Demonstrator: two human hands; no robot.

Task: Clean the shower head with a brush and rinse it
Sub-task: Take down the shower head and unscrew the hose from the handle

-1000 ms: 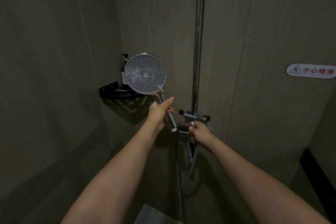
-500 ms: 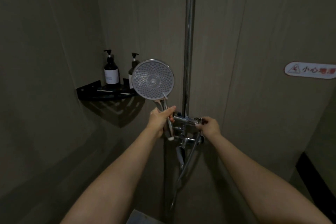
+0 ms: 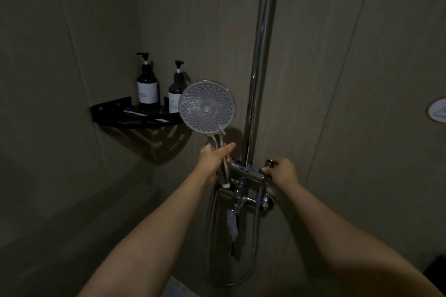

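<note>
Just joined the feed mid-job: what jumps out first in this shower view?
The round shower head stands out at centre, face toward the camera, its handle gripped by the left hand. Just right of it, the right hand grips the knob at the right end of the chrome mixer valve, below the vertical riser pipe. Two dark pump bottles stand on a black corner shelf at left.

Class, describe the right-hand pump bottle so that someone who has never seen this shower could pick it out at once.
Find the black corner shelf where the two walls meet, left of the chrome riser pipe. Two dark pump bottles stand on it. Yours is the right-hand pump bottle, partly hidden behind the round shower head, unlike its fully visible neighbour.
</note>
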